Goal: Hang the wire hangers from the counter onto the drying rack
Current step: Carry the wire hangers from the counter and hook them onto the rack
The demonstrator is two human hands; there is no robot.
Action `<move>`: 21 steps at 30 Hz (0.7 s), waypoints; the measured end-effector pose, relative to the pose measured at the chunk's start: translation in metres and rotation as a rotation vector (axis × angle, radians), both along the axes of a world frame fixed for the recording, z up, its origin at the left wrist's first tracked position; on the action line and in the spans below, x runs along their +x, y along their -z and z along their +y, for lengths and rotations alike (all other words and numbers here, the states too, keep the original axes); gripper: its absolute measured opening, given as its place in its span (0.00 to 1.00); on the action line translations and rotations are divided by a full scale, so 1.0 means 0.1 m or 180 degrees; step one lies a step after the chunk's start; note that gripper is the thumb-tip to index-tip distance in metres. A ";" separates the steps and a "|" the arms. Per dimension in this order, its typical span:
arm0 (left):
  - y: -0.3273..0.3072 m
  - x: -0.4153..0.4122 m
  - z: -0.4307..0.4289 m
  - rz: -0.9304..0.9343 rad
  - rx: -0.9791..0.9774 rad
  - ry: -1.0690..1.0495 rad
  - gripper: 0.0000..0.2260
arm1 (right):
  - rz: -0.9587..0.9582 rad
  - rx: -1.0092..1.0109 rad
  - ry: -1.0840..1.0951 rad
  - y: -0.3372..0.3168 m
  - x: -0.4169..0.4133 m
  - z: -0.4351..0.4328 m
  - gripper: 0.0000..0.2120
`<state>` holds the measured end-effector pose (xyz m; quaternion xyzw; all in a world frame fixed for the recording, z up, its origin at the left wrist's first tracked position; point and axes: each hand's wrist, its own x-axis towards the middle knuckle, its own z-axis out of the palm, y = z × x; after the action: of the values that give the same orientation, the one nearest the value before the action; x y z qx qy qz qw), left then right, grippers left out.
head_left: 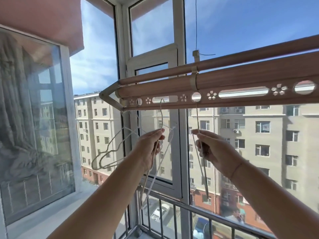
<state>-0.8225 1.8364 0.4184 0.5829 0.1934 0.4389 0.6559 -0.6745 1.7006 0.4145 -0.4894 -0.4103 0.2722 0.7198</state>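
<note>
The drying rack (241,80) slopes across my view from 9 o'clock up toward 2 o'clock, and its punched rail is where this could go wrong. If I let go before a hook has really seated, the wire will slide out and drop toward the railing at 6 o'clock.

The left hanger (162,121) has its hook inside the long slot (164,99), at 12 o'clock from my left hand (150,145). That slot is wide, so the hook may skate sideways.

The right hanger (205,175) reaches up to the round hole (196,96), at 12 o'clock from my right hand (215,150). I cannot tell whether its hook has passed through, and a small hole is easy to miss.

A third hanger (108,146) hangs off the rail's end, at 9 o'clock from my left hand. A swing of mine could knock or tangle it.

Both my hands are closed narrow. The left pinches its hanger's neck between thumb and fingers; the right does the same, with its other fingers curled round the wire below.
</note>
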 end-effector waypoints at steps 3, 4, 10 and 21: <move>-0.03 0.04 0.10 0.0102 0.0083 0.0102 0.08 | 0.0023 0.0013 0.0153 0.02 -0.02 0.02 0.11; -0.03 0.05 0.13 0.0145 0.0083 0.0131 0.09 | 0.0053 0.0040 0.0182 0.02 -0.04 0.02 0.11; 0.06 0.08 0.20 0.0270 0.0058 0.0376 0.08 | 0.0120 0.0173 0.0312 0.07 -0.13 -0.01 0.12; 0.89 -0.19 0.34 0.0385 0.0062 0.0798 0.16 | 0.0102 -0.0063 0.1287 0.79 -0.10 -0.32 0.07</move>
<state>-0.8417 1.8707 0.3295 0.6343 0.1540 0.3193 0.6870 -0.6841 1.6684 0.3359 -0.5644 -0.2895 0.1339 0.7614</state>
